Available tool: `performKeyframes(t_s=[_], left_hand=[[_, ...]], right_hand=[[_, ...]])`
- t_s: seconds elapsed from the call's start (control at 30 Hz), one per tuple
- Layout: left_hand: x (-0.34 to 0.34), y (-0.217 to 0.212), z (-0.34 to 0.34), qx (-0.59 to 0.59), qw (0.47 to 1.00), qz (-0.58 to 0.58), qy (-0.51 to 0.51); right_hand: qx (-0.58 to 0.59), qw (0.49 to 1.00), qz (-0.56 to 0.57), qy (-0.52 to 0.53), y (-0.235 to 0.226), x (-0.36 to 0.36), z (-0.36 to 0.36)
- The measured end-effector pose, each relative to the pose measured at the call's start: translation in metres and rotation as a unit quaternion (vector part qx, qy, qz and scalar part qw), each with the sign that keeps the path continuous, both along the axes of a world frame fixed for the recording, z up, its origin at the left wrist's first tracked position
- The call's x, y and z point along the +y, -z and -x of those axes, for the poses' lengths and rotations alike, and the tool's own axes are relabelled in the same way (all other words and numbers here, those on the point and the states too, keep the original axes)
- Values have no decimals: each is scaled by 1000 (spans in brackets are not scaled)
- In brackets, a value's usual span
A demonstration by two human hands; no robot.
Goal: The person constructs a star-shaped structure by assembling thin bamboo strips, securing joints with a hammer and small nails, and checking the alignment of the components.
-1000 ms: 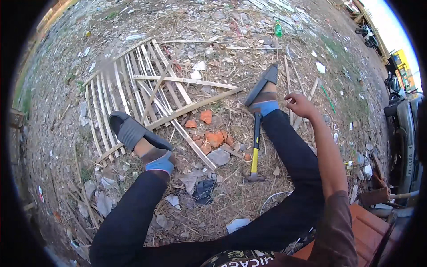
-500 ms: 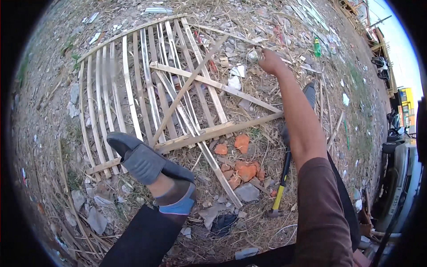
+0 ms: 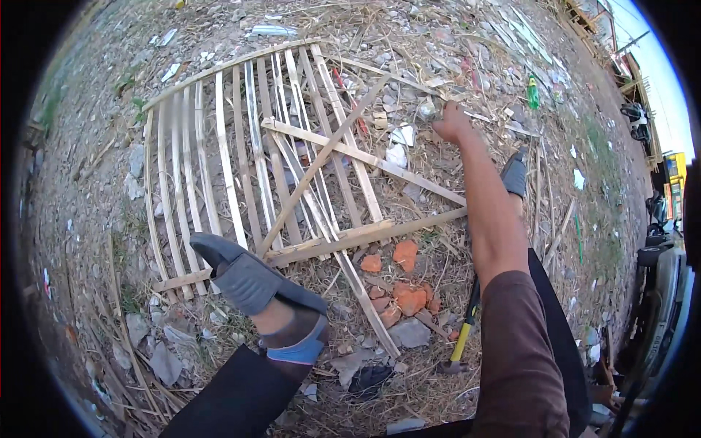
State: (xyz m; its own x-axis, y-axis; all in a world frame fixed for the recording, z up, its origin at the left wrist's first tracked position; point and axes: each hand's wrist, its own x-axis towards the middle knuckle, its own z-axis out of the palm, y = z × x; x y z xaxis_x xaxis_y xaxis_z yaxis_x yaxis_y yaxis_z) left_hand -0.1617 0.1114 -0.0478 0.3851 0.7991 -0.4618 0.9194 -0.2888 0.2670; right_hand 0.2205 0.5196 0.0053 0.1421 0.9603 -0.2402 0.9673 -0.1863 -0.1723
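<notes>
Reaching out ahead, my right hand (image 3: 453,124) is closed, its fingers turned away. It is at a thin wooden strip (image 3: 387,71) on the ground; what it grips is hidden. To its left lies a frame of wooden slats (image 3: 228,164) on a crossbar (image 3: 365,235). Two loose slats cross on top, one a diagonal slat (image 3: 321,159), the other a slat (image 3: 365,155) running towards my right forearm. A hammer (image 3: 460,347) with a black and yellow handle lies below that forearm, partly covered by it. My left hand is out of view.
My left sandalled foot (image 3: 252,281) rests at the frame's near edge, my right foot (image 3: 515,174) beyond the forearm. Broken orange brick pieces (image 3: 409,298) and a grey stone (image 3: 410,333) lie between. A green bottle (image 3: 533,93) is farther off; a parked vehicle (image 3: 661,314) stands at right.
The whole scene has shifted slightly down and right in the view. My right hand remains closed at the thin strip. More of my right foot shows beside the forearm.
</notes>
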Motion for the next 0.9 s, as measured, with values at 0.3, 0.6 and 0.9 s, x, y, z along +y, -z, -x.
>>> performKeyframes(t_s=[0.3,0.6,0.9], left_hand=[[-16,-3,2,9,1000,7,-18],[-14,-9,-1,12,1000,-8,-18],[-10,-10,1,33,998,-33,-31]], right_hand=[[-76,993,-82,-29,15,11,-10],[-87,991,-74,-63,-5,-23,-4],[-113,967,-223,-52,-130,-109,-58]])
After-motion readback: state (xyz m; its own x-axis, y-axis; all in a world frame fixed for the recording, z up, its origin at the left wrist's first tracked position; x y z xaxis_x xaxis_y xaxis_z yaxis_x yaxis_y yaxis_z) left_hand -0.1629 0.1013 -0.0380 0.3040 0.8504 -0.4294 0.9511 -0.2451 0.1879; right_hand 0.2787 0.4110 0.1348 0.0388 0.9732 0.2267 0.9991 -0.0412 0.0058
